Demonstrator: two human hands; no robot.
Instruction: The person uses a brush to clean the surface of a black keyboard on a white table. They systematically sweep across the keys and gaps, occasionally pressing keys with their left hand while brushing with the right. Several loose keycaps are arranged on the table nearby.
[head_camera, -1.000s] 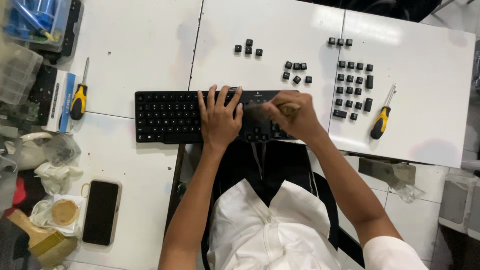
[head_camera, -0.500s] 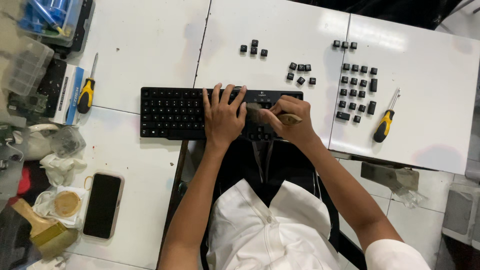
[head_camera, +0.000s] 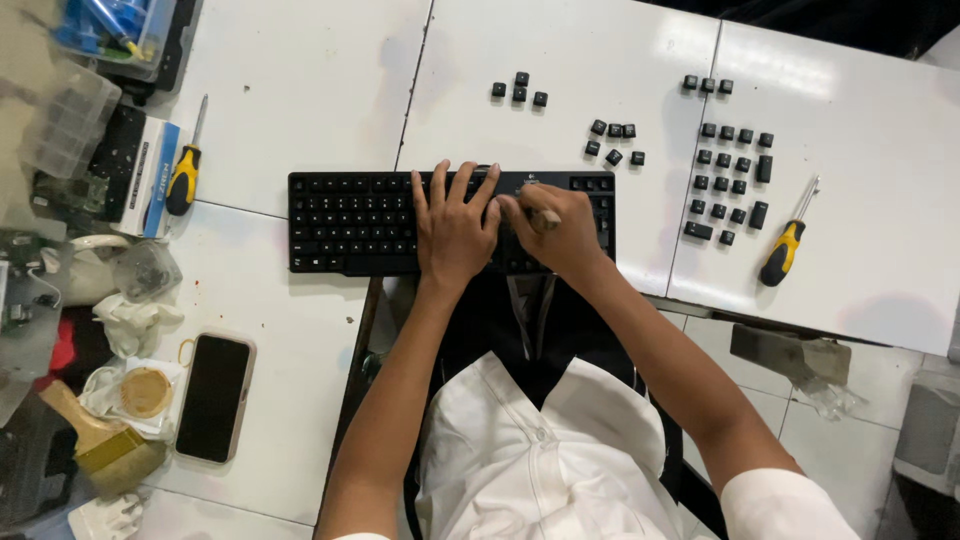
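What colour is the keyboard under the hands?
Black, seen best in the head view: the keyboard.

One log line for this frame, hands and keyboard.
left hand: flat on black keyboard | right hand: on keyboard, gripping small tool | loose keycaps: on table, right of keyboard

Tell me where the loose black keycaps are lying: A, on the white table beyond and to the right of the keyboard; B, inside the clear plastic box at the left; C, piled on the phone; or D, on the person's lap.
A: the loose keycaps lie in small groups on the white table, above and right of the black keyboard, apart from it.
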